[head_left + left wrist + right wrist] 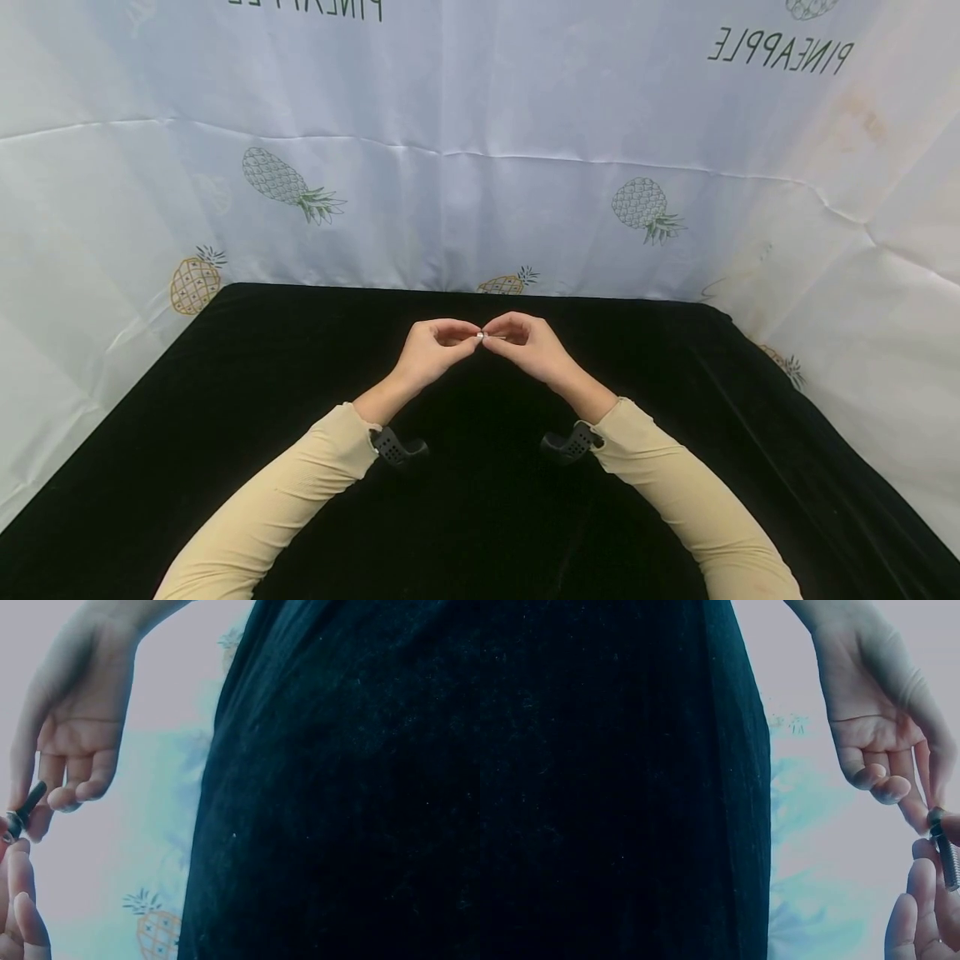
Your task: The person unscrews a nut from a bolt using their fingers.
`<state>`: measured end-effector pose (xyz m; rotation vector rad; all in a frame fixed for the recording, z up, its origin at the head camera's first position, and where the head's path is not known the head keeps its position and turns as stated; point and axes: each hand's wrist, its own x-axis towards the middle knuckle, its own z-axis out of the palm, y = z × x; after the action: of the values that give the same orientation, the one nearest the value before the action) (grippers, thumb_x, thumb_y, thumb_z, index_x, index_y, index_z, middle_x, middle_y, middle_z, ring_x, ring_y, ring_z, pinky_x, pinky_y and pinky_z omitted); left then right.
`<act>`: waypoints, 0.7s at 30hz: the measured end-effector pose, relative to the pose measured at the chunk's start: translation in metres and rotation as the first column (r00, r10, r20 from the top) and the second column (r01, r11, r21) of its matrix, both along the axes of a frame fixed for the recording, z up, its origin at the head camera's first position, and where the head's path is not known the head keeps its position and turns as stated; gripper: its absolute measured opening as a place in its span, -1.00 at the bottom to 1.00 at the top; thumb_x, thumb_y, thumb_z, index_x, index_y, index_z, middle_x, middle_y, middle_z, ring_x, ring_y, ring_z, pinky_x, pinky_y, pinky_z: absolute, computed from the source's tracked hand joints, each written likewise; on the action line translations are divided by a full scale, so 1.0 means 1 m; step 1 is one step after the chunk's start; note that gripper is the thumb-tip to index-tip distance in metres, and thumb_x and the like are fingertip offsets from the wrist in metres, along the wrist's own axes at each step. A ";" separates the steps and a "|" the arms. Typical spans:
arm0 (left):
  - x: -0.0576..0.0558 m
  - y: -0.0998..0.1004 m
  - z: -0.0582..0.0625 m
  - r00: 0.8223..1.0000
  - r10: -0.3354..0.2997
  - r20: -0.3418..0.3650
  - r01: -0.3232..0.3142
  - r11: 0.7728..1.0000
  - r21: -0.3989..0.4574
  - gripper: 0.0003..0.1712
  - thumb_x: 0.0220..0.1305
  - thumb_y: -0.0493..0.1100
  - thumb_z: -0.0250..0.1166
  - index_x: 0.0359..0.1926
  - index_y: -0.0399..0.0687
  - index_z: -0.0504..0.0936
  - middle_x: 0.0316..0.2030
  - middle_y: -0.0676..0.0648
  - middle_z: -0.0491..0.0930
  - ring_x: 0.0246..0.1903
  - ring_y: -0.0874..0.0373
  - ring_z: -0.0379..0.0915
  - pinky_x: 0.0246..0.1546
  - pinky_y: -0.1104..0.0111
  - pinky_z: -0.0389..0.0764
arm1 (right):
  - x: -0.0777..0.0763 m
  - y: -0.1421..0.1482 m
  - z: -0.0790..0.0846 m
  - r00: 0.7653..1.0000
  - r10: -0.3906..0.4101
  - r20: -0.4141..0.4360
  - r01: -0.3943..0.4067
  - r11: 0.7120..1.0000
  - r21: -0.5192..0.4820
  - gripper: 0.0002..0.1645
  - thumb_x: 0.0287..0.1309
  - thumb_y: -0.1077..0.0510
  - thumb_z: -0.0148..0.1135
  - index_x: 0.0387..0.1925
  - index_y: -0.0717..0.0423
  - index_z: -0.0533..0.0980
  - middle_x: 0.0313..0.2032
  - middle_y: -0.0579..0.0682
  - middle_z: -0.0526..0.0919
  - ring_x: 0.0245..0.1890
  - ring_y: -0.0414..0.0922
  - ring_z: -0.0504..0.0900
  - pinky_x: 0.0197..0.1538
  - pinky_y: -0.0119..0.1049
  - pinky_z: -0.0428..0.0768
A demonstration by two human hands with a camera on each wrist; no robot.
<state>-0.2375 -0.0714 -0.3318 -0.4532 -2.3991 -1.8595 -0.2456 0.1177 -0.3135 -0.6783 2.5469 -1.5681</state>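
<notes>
Both hands meet fingertip to fingertip above the black cloth, around a small metal bolt. Its threaded shank points toward the right hand's palm side. At its other end is a wider rounded piece; whether this is the bolt's head or a nut, I cannot tell. My left hand pinches that wider end between thumb and fingertips. My right hand pinches the bolt with thumb and index finger just beside it, the shank passing between them. Fingers partly hide the bolt in every view.
A black cloth covers the table. White curtains printed with pineapples hang behind it and at both sides. Each wrist wears a black strap mount, the left one and the right one, below cream sleeves.
</notes>
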 end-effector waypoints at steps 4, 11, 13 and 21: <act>-0.001 0.000 -0.001 1.000 0.007 -0.009 -0.007 1.000 0.001 -0.76 0.15 -0.19 0.31 -0.17 -0.21 0.67 -0.20 -0.22 0.69 -0.32 0.21 0.61 -0.25 0.42 0.62 | -0.001 0.001 0.000 0.999 0.030 -0.012 -0.030 0.999 -0.028 -0.70 0.16 0.14 0.23 -0.08 0.18 0.52 -0.06 0.13 0.60 -0.07 -0.03 0.61 -0.01 -0.22 0.60; -0.001 0.001 -0.001 1.000 -0.004 -0.018 0.004 1.000 0.013 -0.76 0.15 -0.21 0.30 -0.15 -0.23 0.66 -0.18 -0.23 0.68 -0.28 0.15 0.63 -0.22 0.37 0.65 | -0.002 0.000 0.001 0.998 0.019 0.062 -0.019 1.000 -0.003 -0.64 0.24 0.02 0.15 -0.02 0.14 0.49 -0.04 0.12 0.61 -0.05 0.00 0.60 0.05 -0.10 0.58; 0.000 0.001 0.000 1.000 -0.006 -0.017 0.007 1.000 0.013 -0.76 0.16 -0.21 0.30 -0.15 -0.22 0.66 -0.17 -0.23 0.68 -0.27 0.14 0.64 -0.20 0.35 0.65 | -0.003 -0.001 0.001 0.996 0.003 0.095 -0.004 1.000 0.009 -0.62 0.27 -0.02 0.10 -0.02 0.14 0.50 -0.08 0.15 0.63 -0.07 0.05 0.60 0.05 -0.09 0.58; -0.001 0.001 -0.001 1.000 0.008 -0.013 -0.008 1.000 0.009 -0.76 0.15 -0.20 0.31 -0.17 -0.22 0.67 -0.18 -0.22 0.69 -0.29 0.18 0.63 -0.22 0.38 0.64 | -0.005 0.002 -0.001 0.999 0.042 0.034 -0.042 0.999 -0.013 -0.70 0.20 0.10 0.19 -0.06 0.13 0.50 -0.05 0.12 0.61 -0.10 -0.06 0.61 0.02 -0.14 0.59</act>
<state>-0.2386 -0.0705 -0.3332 -0.4532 -2.3795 -1.8569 -0.2504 0.1199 -0.3143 -0.6952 2.4843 -1.5702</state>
